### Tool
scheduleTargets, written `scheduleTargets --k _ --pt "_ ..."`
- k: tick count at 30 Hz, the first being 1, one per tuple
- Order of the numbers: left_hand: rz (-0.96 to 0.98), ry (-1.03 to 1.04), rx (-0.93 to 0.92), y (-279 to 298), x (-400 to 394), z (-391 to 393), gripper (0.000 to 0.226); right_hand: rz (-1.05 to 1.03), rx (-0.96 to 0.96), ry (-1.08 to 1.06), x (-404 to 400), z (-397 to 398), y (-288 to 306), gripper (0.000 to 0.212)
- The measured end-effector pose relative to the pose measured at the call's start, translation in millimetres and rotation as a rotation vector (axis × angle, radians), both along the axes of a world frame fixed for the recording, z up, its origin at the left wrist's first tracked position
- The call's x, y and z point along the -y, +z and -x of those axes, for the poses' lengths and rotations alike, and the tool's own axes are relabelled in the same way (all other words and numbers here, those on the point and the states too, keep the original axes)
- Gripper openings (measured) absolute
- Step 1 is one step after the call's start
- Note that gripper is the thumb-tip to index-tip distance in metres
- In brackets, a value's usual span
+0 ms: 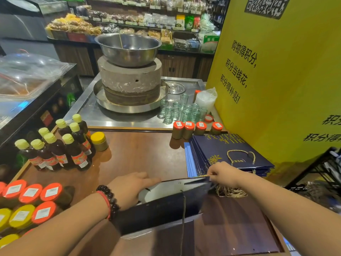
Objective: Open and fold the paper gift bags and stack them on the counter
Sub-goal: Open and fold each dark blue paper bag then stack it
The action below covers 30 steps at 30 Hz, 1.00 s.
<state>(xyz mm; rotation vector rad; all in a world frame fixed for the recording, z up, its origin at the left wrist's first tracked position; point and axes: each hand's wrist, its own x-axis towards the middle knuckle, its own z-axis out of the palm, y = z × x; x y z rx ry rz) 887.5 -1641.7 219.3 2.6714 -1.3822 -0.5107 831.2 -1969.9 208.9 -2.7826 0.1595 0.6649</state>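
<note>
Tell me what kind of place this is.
Most likely a food shop, seen from its counter. Shelves of packaged goods line the back wall, price-labelled jars and sauce bottles stand on the wooden counter, and a stone mill sits behind.

Both forearms are bare, without sleeves; the left wrist wears a dark bead bracelet [110,200] beside a thin red cord [106,202]

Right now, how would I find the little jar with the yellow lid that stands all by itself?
Start at the big stone mill with the metal bowl on top. Come forward and left to the cluster of dark sauce bottles on the wooden counter. The yellow-lidded jar stands at their right edge, short, squat and upright, unlike the tall bottles.
</note>
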Motion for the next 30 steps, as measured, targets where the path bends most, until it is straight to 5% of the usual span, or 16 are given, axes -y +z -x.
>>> scheduleTargets --k 5,9,16,23,30 --pt "0.014 0.006 0.035 -0.9 3.3 -3.2 0.072 -0.006 -0.042 -0.133 26.0 10.7 -16.2 0.021" --pt "0.1 -0.023 0.135 -2.6 12.0 -3.9 0.045 -0.072 -0.072 -0.275 37.9 14.4 -24.5 0.022" --pt "0.024 -0.01 0.083 -0.8 63.0 -3.1 0.03 -0.46 -0.013 -0.568 11.6 -2.9 -18.1 0.015" --pt "0.008 0.026 -0.004 -4.8 83.3 -2.3 0.024 -0.748 0.031 -0.286 -39.9 -20.2 18.3 0.025" --pt "0.034 0.044 -0.016 -5.7 82.0 3.9 0.019 -0.621 -0.072 -0.124 -60.4 -24.2 20.3 0.007"
